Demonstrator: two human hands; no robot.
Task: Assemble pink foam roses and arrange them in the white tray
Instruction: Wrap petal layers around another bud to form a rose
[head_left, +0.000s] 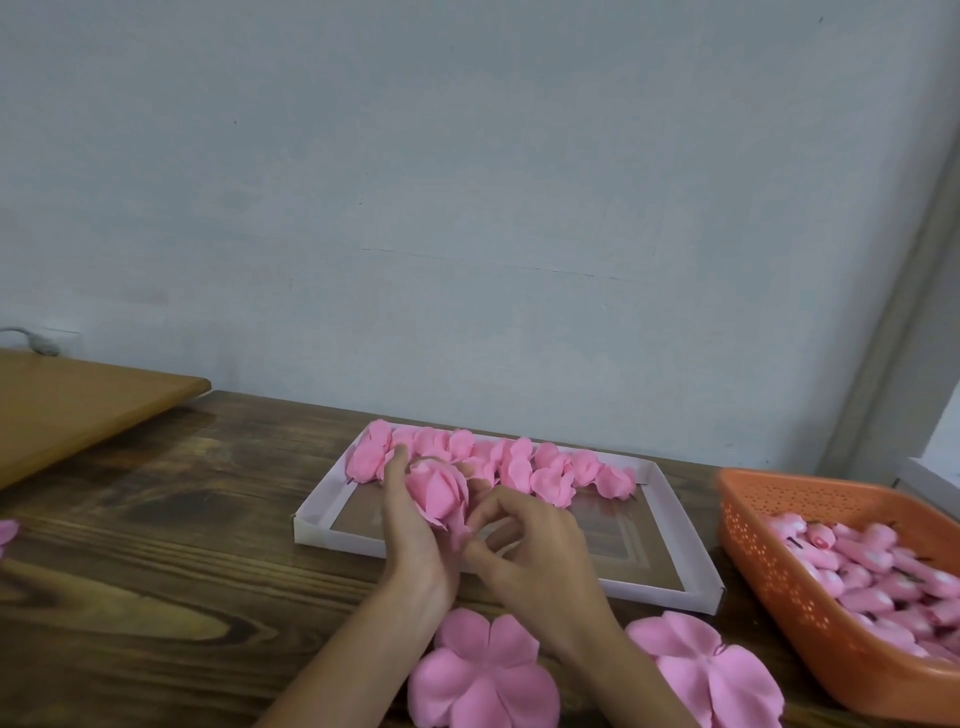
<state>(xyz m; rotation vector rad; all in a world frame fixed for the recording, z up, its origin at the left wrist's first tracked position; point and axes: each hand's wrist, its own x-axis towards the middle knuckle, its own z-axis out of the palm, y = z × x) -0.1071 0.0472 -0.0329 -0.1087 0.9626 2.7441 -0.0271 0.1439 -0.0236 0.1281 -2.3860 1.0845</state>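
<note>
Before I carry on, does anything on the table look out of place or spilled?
Nothing looks spilled or damaged. One pink piece lies alone at the table's left edge, far from the petal sheets at the near edge; the frame cuts it off. The roses sit in a row along the tray's far side.

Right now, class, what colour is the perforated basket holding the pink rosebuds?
The basket is orange, seen best in the head view.
</note>
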